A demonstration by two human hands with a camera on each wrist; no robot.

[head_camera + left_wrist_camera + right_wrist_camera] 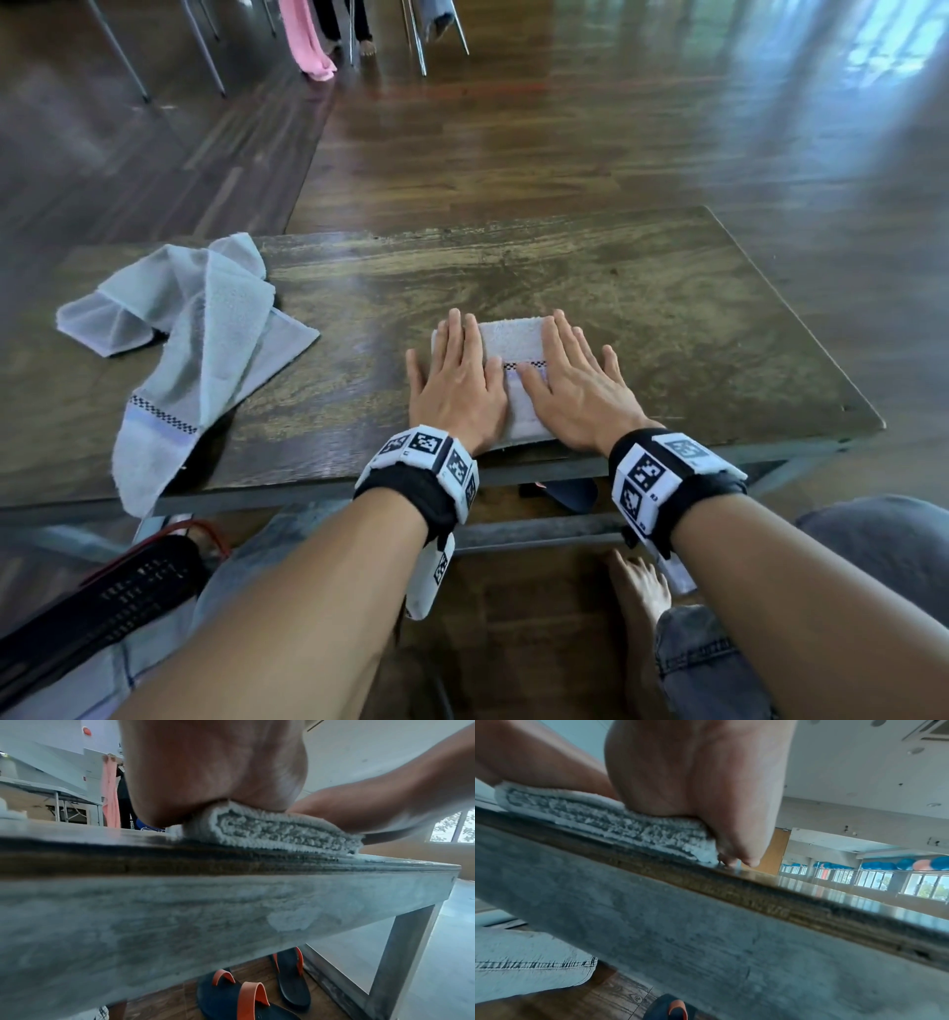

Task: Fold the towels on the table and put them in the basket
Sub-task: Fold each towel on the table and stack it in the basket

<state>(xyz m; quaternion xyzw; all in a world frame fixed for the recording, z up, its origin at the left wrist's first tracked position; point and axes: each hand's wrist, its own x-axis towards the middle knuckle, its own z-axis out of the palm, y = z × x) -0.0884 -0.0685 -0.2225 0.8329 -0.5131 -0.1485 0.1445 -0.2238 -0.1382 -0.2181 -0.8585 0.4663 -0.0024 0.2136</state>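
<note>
Pressing down on a small folded towel [515, 343], both hands were laid flat with fingers straight, the left hand [457, 383] on its left half and the right hand [575, 388] on its right half, nothing being gripped by either. The folded towel was set at the near edge of the table [667, 308], and several stacked layers of terry could be seen at its edge from the wrist views, so its folding was judged to be finished or nearly so, with only a last flattening in hand. A second towel [200, 339] was left crumpled and unfolded at the left end of the table, one end hanging over the near edge, well apart from the hands. A dark slotted object [118, 598], possibly the basket, was seen low at the left beside the person's knee, though it could not be identified with certainty, and no towel was seen in it. It was therefore judged that the folded towel remained to be put away and the second towel to be folded and put away.
</note>
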